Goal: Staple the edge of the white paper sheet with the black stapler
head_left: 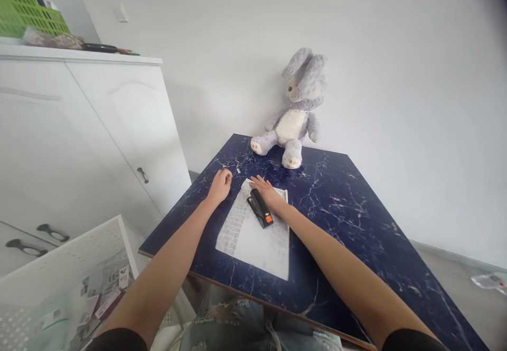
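Stapler [260, 208] on paper [259, 248] on table [340, 224]

head cam: the only view, head-worn, looks from up high, facing forward and tipped down
desk [348, 219]: seen from above its near edge, pretty wide angle, runs off at lower right
left hand [220, 185], right hand [270, 192]: around mid-frame, near but not close-up
lap [225, 324]: basically right below the lens, bottom edge
wall [396, 76]: more or less dead ahead, fills the back
cabinet [119, 124]: close on the left, cut off by the frame
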Available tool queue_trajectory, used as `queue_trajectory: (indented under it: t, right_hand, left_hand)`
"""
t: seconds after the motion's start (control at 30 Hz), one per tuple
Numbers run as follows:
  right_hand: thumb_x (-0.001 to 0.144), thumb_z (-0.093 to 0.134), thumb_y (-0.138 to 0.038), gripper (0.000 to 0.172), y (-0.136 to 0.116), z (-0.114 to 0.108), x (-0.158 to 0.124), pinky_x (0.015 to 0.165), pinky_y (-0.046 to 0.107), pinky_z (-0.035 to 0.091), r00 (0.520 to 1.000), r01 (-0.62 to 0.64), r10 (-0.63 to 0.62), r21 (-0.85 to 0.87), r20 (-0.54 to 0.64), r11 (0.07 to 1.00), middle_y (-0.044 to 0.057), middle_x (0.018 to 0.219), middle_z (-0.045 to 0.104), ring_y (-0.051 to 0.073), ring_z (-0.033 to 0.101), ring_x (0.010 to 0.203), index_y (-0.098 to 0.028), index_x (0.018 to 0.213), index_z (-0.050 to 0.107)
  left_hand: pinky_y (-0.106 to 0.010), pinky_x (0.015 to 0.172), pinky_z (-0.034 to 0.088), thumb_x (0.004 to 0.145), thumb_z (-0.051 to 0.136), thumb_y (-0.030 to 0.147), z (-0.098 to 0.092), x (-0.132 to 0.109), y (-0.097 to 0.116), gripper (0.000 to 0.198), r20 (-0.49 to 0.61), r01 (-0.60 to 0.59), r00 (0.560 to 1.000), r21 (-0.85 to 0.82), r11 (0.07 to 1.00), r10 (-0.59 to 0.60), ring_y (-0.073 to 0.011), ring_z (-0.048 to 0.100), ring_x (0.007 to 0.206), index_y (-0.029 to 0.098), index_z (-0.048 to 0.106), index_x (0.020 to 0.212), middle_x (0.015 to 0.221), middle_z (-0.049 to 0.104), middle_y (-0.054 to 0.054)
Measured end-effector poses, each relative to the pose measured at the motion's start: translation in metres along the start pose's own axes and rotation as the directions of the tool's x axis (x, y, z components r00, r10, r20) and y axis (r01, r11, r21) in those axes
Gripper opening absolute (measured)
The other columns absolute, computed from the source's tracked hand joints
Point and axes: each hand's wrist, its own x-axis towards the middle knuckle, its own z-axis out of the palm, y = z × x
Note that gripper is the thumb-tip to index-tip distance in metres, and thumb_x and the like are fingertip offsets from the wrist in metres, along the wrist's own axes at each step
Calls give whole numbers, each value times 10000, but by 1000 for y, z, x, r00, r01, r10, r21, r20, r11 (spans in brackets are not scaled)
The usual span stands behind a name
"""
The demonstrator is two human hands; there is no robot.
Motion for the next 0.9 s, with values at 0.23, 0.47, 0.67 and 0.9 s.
queue_trajectory:
  t: [0.23, 0.47, 0.67, 0.9]
  right_hand:
    - [982, 389, -239, 512, 16, -22, -43, 1225, 504, 169, 1000, -10, 12, 72, -25, 997, 47, 1638, 301, 243, 170, 1536, -243, 1489, 463]
    - [979, 463, -467, 381, -18, -67, -94, 884, 354, 510, 949, -136, 216, 318, -230, 938, 89, 1121, 656, 212, 620, 966, -206, 1182, 652]
    - [835, 670, -381, 388, -24, -78, -147, 727, 298, 520, 999, -46, 46, 398, 11, 916, 47, 988, 638, 171, 600, 787, -212, 1184, 642]
    - [917, 595, -505, 469, 3, -79, -148, 813, 337, 514, 998, -34, -3, 619, 60, 785, 82, 1080, 665, 212, 620, 898, -210, 1275, 666]
  left_hand:
    - [-330, 810, 459, 926, 451, 125, 26, -5, 47, 197, 63, -41, 997, -76, 996, 46, -194, 583, 809, 202, 629, 895, 891, 604, -50]
    - [-401, 970, 440, 865, 485, 58, 65, -20, 83, 342, 354, -223, 906, -66, 973, 232, -249, 593, 1064, 236, 713, 1048, 1133, 673, -69]
    - [-431, 947, 430, 890, 536, 118, 71, -32, 80, 310, 371, -246, 906, 75, 966, 202, -277, 545, 1096, 255, 715, 1103, 1213, 654, -72]
    - [-410, 982, 432, 907, 552, 167, 68, -29, 82, 275, 370, -220, 912, 70, 973, 179, -255, 543, 1093, 235, 723, 1112, 1202, 655, -66]
